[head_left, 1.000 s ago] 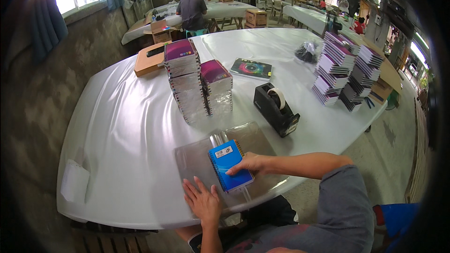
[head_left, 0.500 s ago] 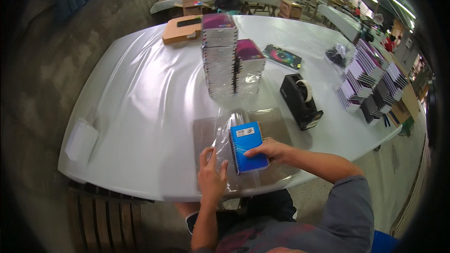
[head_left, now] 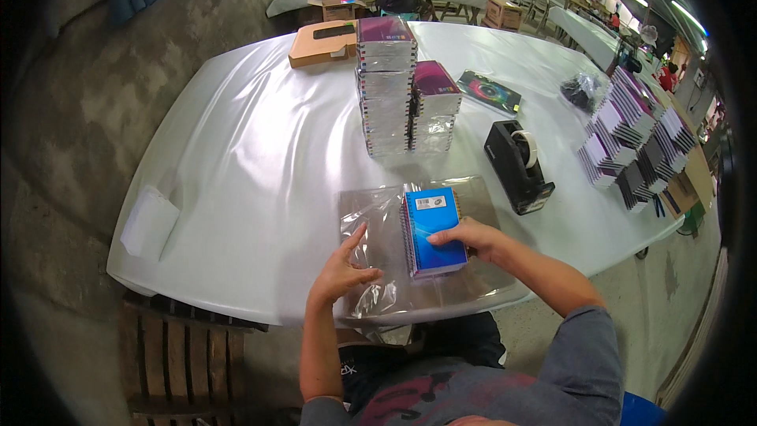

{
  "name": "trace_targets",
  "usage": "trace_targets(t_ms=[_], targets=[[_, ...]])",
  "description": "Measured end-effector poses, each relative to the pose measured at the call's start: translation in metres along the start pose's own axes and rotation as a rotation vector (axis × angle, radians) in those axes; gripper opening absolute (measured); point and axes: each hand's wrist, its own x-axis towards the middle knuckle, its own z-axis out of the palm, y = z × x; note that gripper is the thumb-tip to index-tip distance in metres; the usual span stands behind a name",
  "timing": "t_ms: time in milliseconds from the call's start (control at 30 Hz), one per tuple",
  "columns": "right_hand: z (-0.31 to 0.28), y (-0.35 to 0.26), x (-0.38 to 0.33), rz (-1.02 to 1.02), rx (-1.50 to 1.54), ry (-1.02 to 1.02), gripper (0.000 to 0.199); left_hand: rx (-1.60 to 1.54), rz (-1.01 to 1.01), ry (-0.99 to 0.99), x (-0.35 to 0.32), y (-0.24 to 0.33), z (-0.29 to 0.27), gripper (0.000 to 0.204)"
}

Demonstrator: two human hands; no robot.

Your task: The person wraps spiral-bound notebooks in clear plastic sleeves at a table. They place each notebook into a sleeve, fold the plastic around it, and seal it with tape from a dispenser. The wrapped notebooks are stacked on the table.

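Note:
A blue spiral notebook (head_left: 432,217) with a white label near its top lies before me at the table's near side; it looks thick, and I cannot tell whether it is one or a stack. My right hand (head_left: 477,238) grips its right side, thumb on the cover and fingers hidden beneath the edge. Just left of it, my left hand (head_left: 341,270) hovers with thumb and forefinger spread, holding nothing. Beneath both is clear plastic film (head_left: 386,288) with shiny creases over a greyish-brown area.
Tall stacks of wrapped spiral notebooks (head_left: 386,102) stand beyond the film. To their right are a black tape dispenser (head_left: 516,166) and a dark flat booklet (head_left: 490,93). More notebook piles (head_left: 627,134) crowd the right edge. A white paper stack (head_left: 150,222) sits far left; a cardboard box (head_left: 319,49) is behind.
My left hand has let go of the clear film by the notebook and moved left, its fingers spreading. The right hand keeps its hold, and the notebook now sits straighter. The view has shifted slightly.

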Motion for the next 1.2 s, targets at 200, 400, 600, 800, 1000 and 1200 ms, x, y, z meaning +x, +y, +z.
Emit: trace_targets(t_ms=[200, 400, 600, 800, 1000, 1200], targets=[[0.006, -0.005, 0.009, 0.014, 0.015, -0.039, 0.068, 0.090, 0.022, -0.058, 0.007, 0.017, 0.002, 0.101], [0.001, 0.012, 0.029, 0.018, -0.053, -0.012, 0.070, -0.001, 0.121, -0.068, 0.012, 0.035, 0.025, 0.105], [0.009, 0.001, 0.017, 0.038, -0.088, 0.047, 0.065, 0.125, 0.122, -0.154, 0.041, 0.029, 0.060, 0.112], [0.009, 0.008, 0.019, -0.259, -0.411, 0.189, 0.078, 0.640, 0.396, -0.063, 0.065, 0.002, 0.071, 0.118], [0.013, 0.033, 0.028, -0.365, -0.521, 0.354, 0.115, 0.418, 0.156, -0.255, 0.063, 0.029, 0.078, 0.131], [0.026, 0.031, 0.030, -0.356, -0.318, 0.386, 0.107, 0.393, 0.375, -0.208, 0.061, 0.028, 0.076, 0.136]])
